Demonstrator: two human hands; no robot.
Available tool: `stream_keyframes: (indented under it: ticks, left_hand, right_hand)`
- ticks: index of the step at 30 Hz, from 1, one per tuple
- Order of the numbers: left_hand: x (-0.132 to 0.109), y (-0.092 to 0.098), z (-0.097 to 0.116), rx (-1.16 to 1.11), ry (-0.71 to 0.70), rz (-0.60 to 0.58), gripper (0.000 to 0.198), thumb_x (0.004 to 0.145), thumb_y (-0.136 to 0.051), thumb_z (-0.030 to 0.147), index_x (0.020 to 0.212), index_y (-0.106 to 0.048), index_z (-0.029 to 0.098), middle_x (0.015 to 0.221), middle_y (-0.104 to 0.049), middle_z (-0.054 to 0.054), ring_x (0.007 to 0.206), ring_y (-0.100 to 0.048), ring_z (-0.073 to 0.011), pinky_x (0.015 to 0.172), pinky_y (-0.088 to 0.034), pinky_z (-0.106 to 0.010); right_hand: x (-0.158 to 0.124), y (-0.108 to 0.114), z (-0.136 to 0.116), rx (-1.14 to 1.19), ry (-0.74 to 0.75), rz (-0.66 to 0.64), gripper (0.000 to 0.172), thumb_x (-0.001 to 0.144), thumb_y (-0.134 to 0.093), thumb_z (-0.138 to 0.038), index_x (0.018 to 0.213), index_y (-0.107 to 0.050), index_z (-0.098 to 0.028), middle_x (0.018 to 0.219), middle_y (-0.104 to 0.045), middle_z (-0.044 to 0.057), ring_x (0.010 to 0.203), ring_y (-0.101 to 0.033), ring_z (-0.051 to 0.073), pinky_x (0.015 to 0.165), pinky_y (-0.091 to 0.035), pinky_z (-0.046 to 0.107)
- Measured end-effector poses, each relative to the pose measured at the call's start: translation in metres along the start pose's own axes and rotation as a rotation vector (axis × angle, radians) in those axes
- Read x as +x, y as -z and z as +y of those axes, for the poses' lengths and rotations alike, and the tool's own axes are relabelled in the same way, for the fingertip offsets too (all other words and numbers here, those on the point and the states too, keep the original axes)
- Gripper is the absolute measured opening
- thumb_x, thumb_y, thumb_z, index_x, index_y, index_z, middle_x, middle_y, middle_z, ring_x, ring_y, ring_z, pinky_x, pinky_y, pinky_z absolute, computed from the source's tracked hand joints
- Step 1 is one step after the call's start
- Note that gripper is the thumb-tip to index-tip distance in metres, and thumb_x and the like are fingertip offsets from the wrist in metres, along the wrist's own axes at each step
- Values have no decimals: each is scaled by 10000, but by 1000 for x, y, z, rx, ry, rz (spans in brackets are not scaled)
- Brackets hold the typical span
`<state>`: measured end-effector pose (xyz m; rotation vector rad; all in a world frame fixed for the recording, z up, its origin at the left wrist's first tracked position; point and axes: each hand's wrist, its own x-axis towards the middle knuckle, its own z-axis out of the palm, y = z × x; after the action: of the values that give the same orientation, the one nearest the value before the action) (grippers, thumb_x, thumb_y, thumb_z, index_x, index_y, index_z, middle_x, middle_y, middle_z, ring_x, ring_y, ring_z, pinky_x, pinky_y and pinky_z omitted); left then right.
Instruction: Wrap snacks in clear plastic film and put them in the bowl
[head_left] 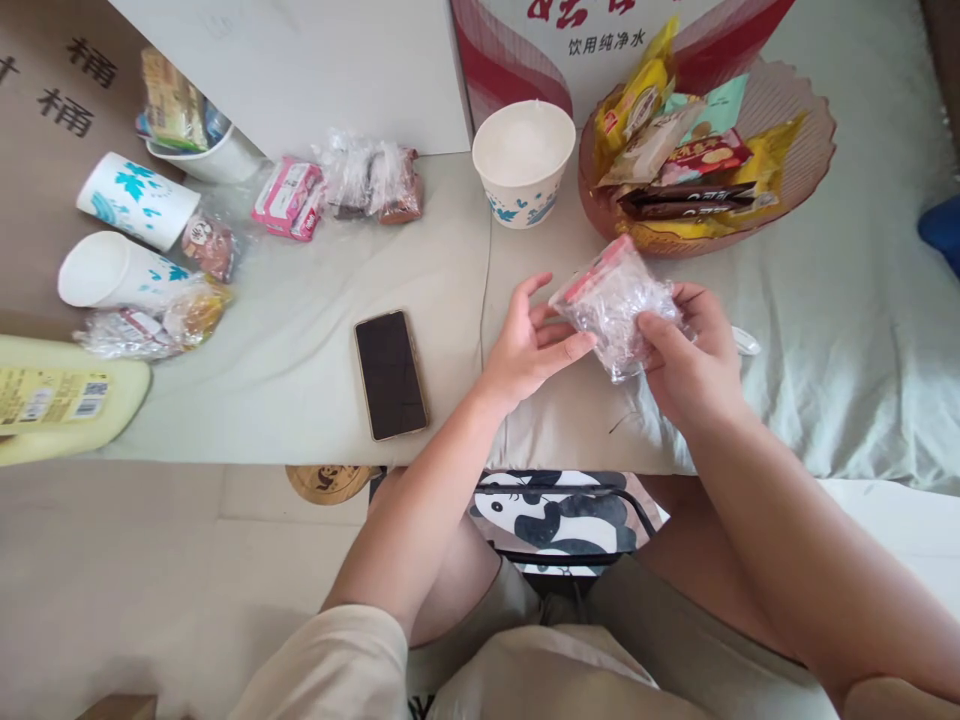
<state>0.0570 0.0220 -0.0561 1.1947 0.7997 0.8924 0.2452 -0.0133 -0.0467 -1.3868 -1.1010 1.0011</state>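
A small clear plastic bag (619, 305) with a red strip along its top edge is held tilted above the cloth, its crinkled contents too unclear to name. My right hand (694, 355) grips its lower right side, thumb on top and fingers beneath. At the bag's left corner is my left hand (529, 340), fingers apart, its thumb close to the wrapping; whether it touches, I cannot tell. Behind the bag stand a white paper cup (525, 195) with blue leaf prints and a pink scalloped bowl (817, 150) of wrapped snacks.
On the cloth-covered surface (300, 290) lies a phone (391, 375). Wrapped packs (289, 198) and brown bagged pieces (397, 185) sit farther back. Two paper cups (139, 200) lie tipped at the left, near a yellow bottle (71, 395). Boxes (360, 70) stand behind.
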Motion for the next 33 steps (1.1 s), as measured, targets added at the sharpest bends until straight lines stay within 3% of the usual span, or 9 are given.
stream_keyframes:
  ticks: [3, 6, 10, 13, 15, 19, 22, 26, 33]
  left_hand:
    - [-4, -7, 8, -202, 84, -74, 936, 740, -843, 606, 1454, -288, 365, 1369, -645, -100, 1165, -711, -291, 979, -601, -502]
    - [-7, -11, 13, -259, 100, -42, 995, 700, -896, 545, 1469, -282, 394, 1334, -670, -75, 1102, -729, -283, 937, -614, -494]
    - [-6, -4, 11, -211, 77, 126, 965, 659, -932, 491, 1424, -358, 361, 1237, -699, -62, 1040, -736, -273, 901, -616, -460]
    - [-2, 9, 6, -156, 30, 304, 903, 693, -916, 458, 1403, -369, 344, 1222, -697, -63, 1083, -725, -264, 941, -600, -443]
    - [0, 20, 4, -94, 2, 407, 862, 753, -878, 435, 1421, -340, 345, 1223, -692, -66, 1095, -722, -248, 961, -590, -431]
    - [1, 38, -3, 118, -23, 486, 807, 883, -771, 423, 1491, -244, 361, 1254, -674, -90, 1102, -724, -223, 946, -594, -400]
    - [1, 41, -7, 297, -79, 453, 772, 945, -693, 459, 1532, -199, 369, 1292, -656, -104, 1112, -729, -217, 938, -600, -387]
    - [0, 30, -6, 369, -136, 412, 735, 949, -694, 353, 1525, -237, 361, 1301, -656, -99, 1017, -746, -190, 879, -616, -352]
    - [-6, 10, 3, 431, -148, 311, 639, 912, -643, 162, 1456, -363, 348, 1242, -673, -67, 885, -737, -157, 792, -623, -324]
  right_hand:
    - [-2, -8, -1, 206, -84, 23, 353, 789, -758, -417, 933, -467, -281, 841, -537, -22, 659, -530, 140, 587, -490, 293]
    - [-5, -12, -5, 169, -74, -18, 371, 778, -764, -448, 920, -467, -276, 812, -523, -30, 669, -531, 147, 603, -484, 301]
    - [-2, 2, -13, -171, 120, -22, 283, 853, -657, -508, 968, -587, -258, 904, -619, 22, 835, -621, 205, 760, -534, 380]
    - [8, 27, -11, -525, 243, 146, 224, 880, -587, -436, 965, -660, -241, 989, -667, 82, 991, -648, 284, 919, -516, 505]
    - [15, 45, -5, -742, 241, 225, 185, 822, -653, -372, 952, -670, -241, 999, -666, 118, 1046, -638, 350, 974, -481, 581]
    - [19, 65, 4, -919, 201, 154, 102, 813, -704, -331, 875, -675, -256, 998, -668, 174, 1042, -629, 404, 985, -460, 617]
    - [9, 54, -4, -793, 118, 122, 118, 854, -680, -371, 893, -691, -261, 953, -709, 146, 886, -666, 328, 885, -519, 549]
    - [-11, 15, -23, -296, -76, -97, 308, 877, -664, -508, 1000, -702, -229, 861, -752, 76, 703, -698, 227, 698, -586, 415]
    - [-20, -22, -36, -53, -202, -211, 271, 863, -712, -470, 947, -701, -213, 857, -773, 59, 699, -731, 197, 692, -628, 362]
